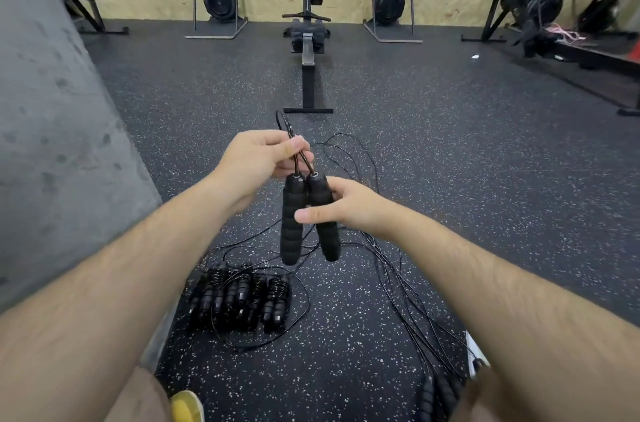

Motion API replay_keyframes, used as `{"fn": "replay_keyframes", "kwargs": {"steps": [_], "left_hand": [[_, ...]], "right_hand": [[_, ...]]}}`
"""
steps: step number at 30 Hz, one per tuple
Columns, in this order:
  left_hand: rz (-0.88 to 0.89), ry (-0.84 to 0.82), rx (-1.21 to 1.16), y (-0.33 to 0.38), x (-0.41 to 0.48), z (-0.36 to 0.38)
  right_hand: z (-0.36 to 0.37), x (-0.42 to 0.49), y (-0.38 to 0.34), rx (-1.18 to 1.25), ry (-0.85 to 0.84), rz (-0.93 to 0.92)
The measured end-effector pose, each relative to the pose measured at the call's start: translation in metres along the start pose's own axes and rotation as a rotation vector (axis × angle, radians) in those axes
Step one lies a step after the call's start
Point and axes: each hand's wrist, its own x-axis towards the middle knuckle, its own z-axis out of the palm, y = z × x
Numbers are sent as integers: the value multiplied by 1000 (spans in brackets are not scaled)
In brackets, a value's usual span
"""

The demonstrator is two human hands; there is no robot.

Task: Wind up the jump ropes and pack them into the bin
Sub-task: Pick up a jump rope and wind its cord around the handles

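Note:
Two black foam jump-rope handles (294, 214) hang side by side in front of me. My right hand (349, 208) grips them around the middle, thumb across the front. My left hand (258, 162) pinches the thin black cord (300, 158) just above the handle tops, and a loop of it sticks up past my fingers. Loose black cord (384, 248) trails in tangles over the speckled floor below. Several wound-up jump ropes (239, 300) lie in a row on the floor near my left knee. No bin is in view.
A rowing machine (307, 37) stands straight ahead, its rail foot close to the loose cord. More rowers and racks line the plywood back wall. A grey concrete wall (52, 144) runs along the left. More rope handles (436, 394) lie by my right leg.

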Motion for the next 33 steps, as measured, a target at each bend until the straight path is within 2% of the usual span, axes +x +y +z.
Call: {"fn": "replay_keyframes", "kwargs": {"steps": [6,13,18,21,23,24,26,27,30,31,33], "left_hand": [[-41,20,-119,5,-1,-1],[-45,39,-180,5,0,-5],[-44,81,-52,5,2,-10],[-101,66,40,3,2,-17],[-120,83,279,-1,0,-19],[-79,126,512,-3,-1,-22],[142,185,932,-4,-6,-25],[277,106,1000,-2,-10,-24],[561,-313,1065,-3,-20,-16],[635,-372,1137,-6,-21,-10],[694,-386,1226,-11,-20,0]], "right_hand": [[11,0,-3,137,-57,-7],[23,4,-5,199,-8,-20],[18,5,-7,172,-26,-4],[9,3,-10,127,-26,15],[2,2,-14,-25,-19,11],[-1,1,-17,-104,-29,10],[-10,-2,-24,-224,-47,30],[-13,-4,-29,-262,-62,43],[-20,-9,-38,-355,-116,59],[-20,-11,-40,-381,-122,55],[-20,-11,-43,-404,-119,56]]}}
